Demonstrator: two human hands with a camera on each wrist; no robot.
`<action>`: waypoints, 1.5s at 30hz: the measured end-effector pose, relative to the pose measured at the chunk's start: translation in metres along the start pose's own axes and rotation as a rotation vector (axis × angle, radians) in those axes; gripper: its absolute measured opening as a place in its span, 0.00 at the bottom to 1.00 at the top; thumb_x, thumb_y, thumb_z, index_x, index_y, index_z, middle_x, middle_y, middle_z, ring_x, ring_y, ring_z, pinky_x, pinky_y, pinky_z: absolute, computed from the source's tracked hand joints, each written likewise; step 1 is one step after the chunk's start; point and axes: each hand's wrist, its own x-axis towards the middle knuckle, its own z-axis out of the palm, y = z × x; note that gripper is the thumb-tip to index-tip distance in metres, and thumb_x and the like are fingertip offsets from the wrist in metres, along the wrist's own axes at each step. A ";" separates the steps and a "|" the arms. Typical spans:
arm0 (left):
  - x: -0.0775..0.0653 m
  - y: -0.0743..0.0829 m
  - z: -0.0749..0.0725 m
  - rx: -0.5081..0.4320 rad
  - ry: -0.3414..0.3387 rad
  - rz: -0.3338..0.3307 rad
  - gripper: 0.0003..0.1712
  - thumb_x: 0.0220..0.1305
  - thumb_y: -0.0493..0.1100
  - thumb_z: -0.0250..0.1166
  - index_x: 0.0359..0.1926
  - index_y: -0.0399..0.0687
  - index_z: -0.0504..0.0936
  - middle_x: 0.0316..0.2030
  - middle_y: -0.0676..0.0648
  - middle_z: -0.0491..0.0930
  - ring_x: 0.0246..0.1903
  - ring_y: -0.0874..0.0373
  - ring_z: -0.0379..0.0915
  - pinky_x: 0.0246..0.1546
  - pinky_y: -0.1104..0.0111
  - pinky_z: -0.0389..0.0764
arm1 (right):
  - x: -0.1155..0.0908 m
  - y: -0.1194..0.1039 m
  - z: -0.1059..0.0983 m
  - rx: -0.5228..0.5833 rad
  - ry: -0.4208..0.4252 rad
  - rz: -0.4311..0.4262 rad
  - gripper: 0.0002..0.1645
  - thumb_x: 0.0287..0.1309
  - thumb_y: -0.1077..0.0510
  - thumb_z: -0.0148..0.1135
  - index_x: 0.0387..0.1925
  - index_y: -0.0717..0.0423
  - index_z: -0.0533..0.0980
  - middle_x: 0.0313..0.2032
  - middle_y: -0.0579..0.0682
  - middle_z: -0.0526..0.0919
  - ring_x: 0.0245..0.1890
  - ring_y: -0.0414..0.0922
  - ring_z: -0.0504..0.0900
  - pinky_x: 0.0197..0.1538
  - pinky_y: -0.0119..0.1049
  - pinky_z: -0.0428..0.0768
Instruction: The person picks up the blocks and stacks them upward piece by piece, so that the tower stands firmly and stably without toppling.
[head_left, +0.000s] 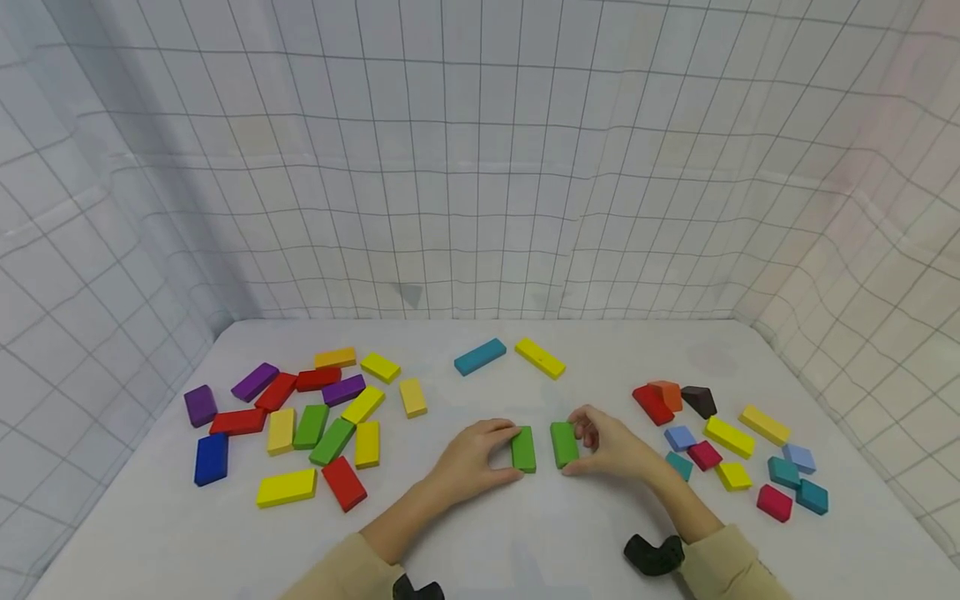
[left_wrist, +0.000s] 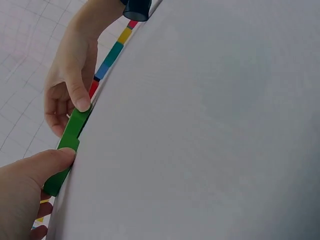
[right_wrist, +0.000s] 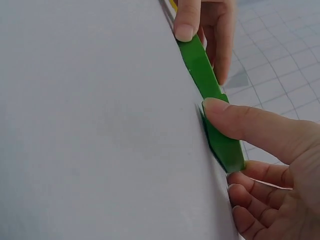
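Two green blocks lie on the white table near its middle, long sides roughly parallel, with a narrow gap between them in the head view. My left hand (head_left: 471, 458) pinches the left green block (head_left: 524, 450) between thumb and fingers at its two ends. The right green block (head_left: 564, 444) is gripped the same way by my right hand (head_left: 617, 446). From the right wrist, the thumb of my right hand (right_wrist: 280, 135) presses the near end of its green block (right_wrist: 227, 150). The left wrist view has my left thumb (left_wrist: 52, 162) on the other green block (left_wrist: 59, 182).
Left of the hands, many rectangular blocks lie scattered, including a red block (head_left: 344, 484) and a yellow block (head_left: 287, 487). A blue block (head_left: 480, 357) and a long yellow block (head_left: 540, 358) lie farther back. Smaller blocks, among them a dark triangular block (head_left: 699, 402), cluster at right.
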 end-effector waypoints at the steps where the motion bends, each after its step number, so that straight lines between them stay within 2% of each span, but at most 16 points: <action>1: 0.002 0.002 0.001 0.000 -0.001 0.002 0.33 0.51 0.54 0.68 0.56 0.44 0.75 0.53 0.49 0.74 0.54 0.55 0.69 0.54 0.63 0.71 | 0.000 -0.001 0.000 -0.003 0.000 0.000 0.36 0.37 0.51 0.75 0.46 0.58 0.67 0.31 0.46 0.70 0.31 0.41 0.69 0.33 0.28 0.72; 14: 0.007 0.013 0.009 -0.031 0.018 0.021 0.33 0.50 0.54 0.69 0.55 0.44 0.75 0.52 0.49 0.75 0.53 0.56 0.70 0.55 0.63 0.70 | -0.002 -0.010 0.008 -0.033 -0.029 -0.040 0.35 0.37 0.50 0.75 0.44 0.57 0.66 0.32 0.46 0.69 0.32 0.41 0.68 0.33 0.28 0.72; 21: 0.005 0.016 0.013 -0.090 0.010 0.012 0.33 0.50 0.53 0.69 0.56 0.42 0.75 0.53 0.48 0.74 0.54 0.55 0.69 0.55 0.63 0.69 | -0.005 -0.009 0.008 -0.051 -0.046 -0.045 0.34 0.38 0.49 0.75 0.43 0.57 0.65 0.31 0.46 0.69 0.31 0.40 0.68 0.33 0.28 0.72; 35: 0.001 0.021 0.015 -0.113 0.021 0.040 0.33 0.49 0.53 0.70 0.55 0.43 0.75 0.53 0.48 0.74 0.54 0.55 0.69 0.56 0.62 0.69 | -0.013 -0.011 0.006 -0.080 -0.070 -0.054 0.34 0.37 0.48 0.75 0.42 0.56 0.65 0.30 0.45 0.69 0.31 0.40 0.69 0.33 0.28 0.71; 41: 0.000 0.022 0.014 -0.119 0.005 0.032 0.34 0.50 0.54 0.69 0.56 0.44 0.74 0.54 0.49 0.73 0.55 0.55 0.68 0.56 0.61 0.68 | -0.013 -0.014 0.004 -0.104 -0.085 -0.045 0.35 0.38 0.47 0.74 0.43 0.55 0.64 0.31 0.44 0.69 0.32 0.40 0.68 0.35 0.28 0.71; 45: -0.001 0.019 0.009 -0.164 -0.034 0.023 0.38 0.50 0.56 0.68 0.60 0.45 0.70 0.58 0.47 0.68 0.57 0.52 0.64 0.57 0.58 0.68 | -0.013 -0.016 -0.001 -0.099 -0.127 0.001 0.40 0.38 0.43 0.73 0.48 0.56 0.63 0.33 0.44 0.69 0.34 0.41 0.69 0.36 0.29 0.72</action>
